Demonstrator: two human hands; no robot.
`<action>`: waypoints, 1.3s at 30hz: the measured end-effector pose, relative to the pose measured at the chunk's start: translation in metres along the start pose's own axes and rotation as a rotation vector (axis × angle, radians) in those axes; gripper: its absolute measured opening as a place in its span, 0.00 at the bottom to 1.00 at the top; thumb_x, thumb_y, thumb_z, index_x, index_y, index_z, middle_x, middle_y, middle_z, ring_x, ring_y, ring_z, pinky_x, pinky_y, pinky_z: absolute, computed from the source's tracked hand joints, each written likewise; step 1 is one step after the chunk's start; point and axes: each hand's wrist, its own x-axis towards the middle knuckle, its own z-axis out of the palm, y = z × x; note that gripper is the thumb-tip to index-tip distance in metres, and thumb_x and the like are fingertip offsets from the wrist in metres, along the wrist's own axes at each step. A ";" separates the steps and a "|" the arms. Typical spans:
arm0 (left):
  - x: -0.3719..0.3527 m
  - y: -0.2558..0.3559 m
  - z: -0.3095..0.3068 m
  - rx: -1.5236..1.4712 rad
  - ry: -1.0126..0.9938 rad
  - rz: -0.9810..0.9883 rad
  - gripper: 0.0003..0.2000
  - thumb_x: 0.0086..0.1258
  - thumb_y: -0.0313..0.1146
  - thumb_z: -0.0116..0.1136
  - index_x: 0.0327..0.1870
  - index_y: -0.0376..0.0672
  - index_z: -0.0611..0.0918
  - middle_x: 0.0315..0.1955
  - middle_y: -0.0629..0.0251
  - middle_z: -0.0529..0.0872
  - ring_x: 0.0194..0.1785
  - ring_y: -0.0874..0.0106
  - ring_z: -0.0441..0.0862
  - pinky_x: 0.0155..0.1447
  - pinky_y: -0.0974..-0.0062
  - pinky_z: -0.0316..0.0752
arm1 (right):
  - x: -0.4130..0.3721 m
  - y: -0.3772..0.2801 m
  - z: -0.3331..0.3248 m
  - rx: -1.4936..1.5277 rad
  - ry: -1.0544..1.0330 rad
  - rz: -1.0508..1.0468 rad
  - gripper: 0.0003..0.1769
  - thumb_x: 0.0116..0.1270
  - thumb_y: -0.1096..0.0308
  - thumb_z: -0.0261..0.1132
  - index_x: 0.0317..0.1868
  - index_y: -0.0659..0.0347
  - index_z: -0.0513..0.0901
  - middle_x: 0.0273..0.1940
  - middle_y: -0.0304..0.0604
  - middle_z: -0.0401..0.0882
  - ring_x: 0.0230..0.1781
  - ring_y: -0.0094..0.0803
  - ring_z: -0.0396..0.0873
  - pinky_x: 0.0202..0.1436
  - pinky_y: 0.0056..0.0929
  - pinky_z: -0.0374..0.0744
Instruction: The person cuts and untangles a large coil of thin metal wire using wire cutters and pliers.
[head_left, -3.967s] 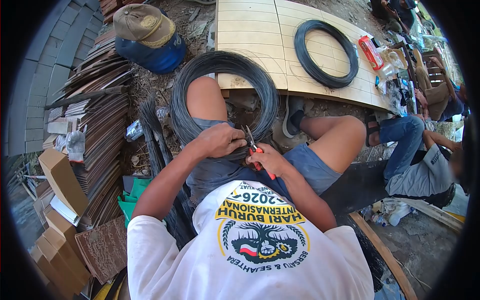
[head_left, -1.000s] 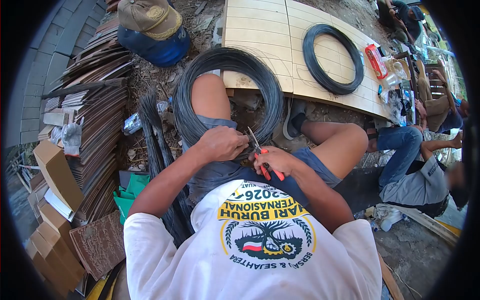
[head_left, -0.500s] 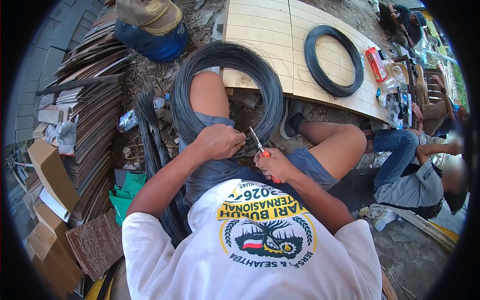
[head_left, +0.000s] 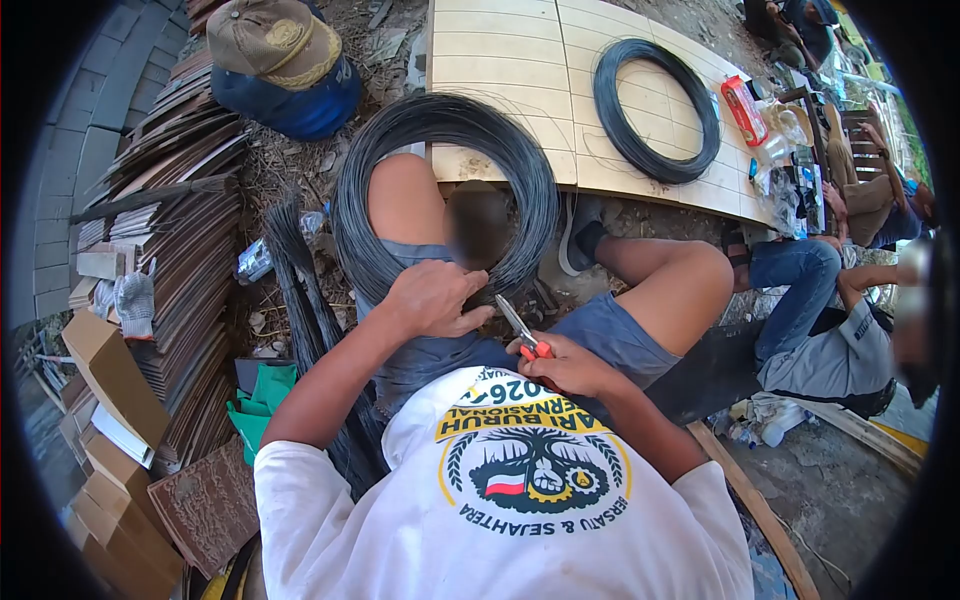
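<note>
Centre of frame: black wire coil [head_left: 538,200] around left knee [head_left: 405,190]; left hand [head_left: 435,298] at coil's lower edge, grip unclear; right hand [head_left: 566,366] clasps red-handled pliers [head_left: 517,320]. Slip could nip left hand, tips being near.

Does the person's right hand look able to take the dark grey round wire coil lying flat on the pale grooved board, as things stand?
Probably not: the right hand holds red-handled metal pliers, and the coil lies farther forward, on the board beyond the bent right leg. Nothing covers it.
</note>
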 end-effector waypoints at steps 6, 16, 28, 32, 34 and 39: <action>0.001 0.003 -0.008 0.064 -0.128 -0.023 0.36 0.54 0.67 0.68 0.46 0.38 0.82 0.31 0.50 0.86 0.37 0.49 0.85 0.41 0.53 0.79 | -0.029 -0.035 -0.027 -0.049 0.157 -0.161 0.18 0.68 0.73 0.63 0.58 0.64 0.77 0.37 0.37 0.78 0.35 0.20 0.75 0.40 0.23 0.75; 0.004 0.010 -0.007 0.161 -0.138 0.017 0.36 0.52 0.61 0.72 0.51 0.38 0.77 0.33 0.50 0.87 0.39 0.49 0.87 0.43 0.55 0.81 | 0.043 -0.121 -0.187 -0.857 0.992 -0.206 0.26 0.59 0.57 0.66 0.52 0.67 0.76 0.46 0.64 0.82 0.51 0.60 0.81 0.55 0.49 0.77; 0.006 0.018 -0.011 0.169 -0.224 -0.145 0.33 0.56 0.58 0.71 0.52 0.41 0.76 0.30 0.51 0.87 0.35 0.49 0.86 0.40 0.54 0.80 | 0.110 -0.169 -0.160 -1.125 1.283 -0.583 0.28 0.62 0.59 0.65 0.61 0.64 0.75 0.56 0.59 0.77 0.54 0.55 0.76 0.60 0.51 0.75; 0.009 0.014 -0.002 0.063 -0.030 -0.165 0.30 0.62 0.62 0.65 0.47 0.41 0.80 0.35 0.52 0.87 0.39 0.50 0.86 0.41 0.53 0.80 | 0.064 -0.140 -0.038 -0.586 0.787 -1.011 0.25 0.65 0.66 0.67 0.60 0.67 0.77 0.50 0.53 0.81 0.54 0.47 0.80 0.61 0.38 0.76; 0.008 0.012 0.005 0.044 0.060 -0.148 0.29 0.65 0.61 0.63 0.46 0.40 0.81 0.36 0.52 0.87 0.39 0.51 0.86 0.41 0.53 0.80 | 0.073 -0.126 -0.005 -0.310 0.404 -0.911 0.23 0.72 0.60 0.63 0.60 0.67 0.77 0.49 0.50 0.82 0.53 0.40 0.81 0.61 0.36 0.76; -0.001 0.001 0.018 -0.063 0.515 0.131 0.14 0.63 0.39 0.66 0.43 0.38 0.82 0.36 0.53 0.86 0.37 0.52 0.86 0.42 0.57 0.81 | 0.119 -0.115 0.010 -0.020 0.105 -0.665 0.27 0.80 0.50 0.53 0.57 0.68 0.79 0.48 0.46 0.83 0.50 0.33 0.81 0.59 0.33 0.76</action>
